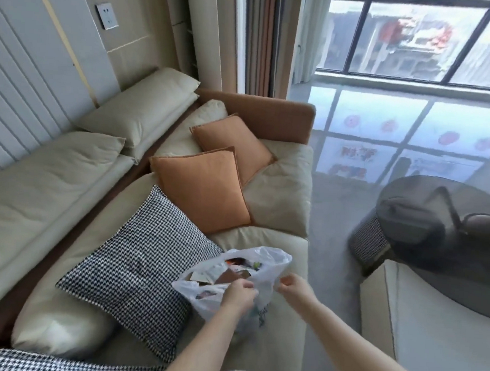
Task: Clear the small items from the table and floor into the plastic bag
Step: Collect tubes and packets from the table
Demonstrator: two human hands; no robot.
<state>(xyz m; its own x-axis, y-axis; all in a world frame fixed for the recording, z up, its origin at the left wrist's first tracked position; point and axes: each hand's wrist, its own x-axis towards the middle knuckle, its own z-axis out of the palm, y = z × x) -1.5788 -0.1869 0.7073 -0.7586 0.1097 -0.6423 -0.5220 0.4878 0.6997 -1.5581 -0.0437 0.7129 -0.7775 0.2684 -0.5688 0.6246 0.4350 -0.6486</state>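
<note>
A white plastic bag (265,261) sits on the cream sofa seat (277,198), its mouth open and holding several small items: paper scraps, wrappers and a brown piece. My left hand (238,295) grips the near edge of the bag with curled fingers. My right hand (292,285) pinches the bag's right rim just beside it. Both hands hold the bag's opening close together.
A black-and-white houndstooth cushion (135,270) lies left of the bag, with two orange cushions (203,188) behind it. A dark round table (447,235) stands at the right over a grey shiny floor (333,219). A big window (419,38) is at the back.
</note>
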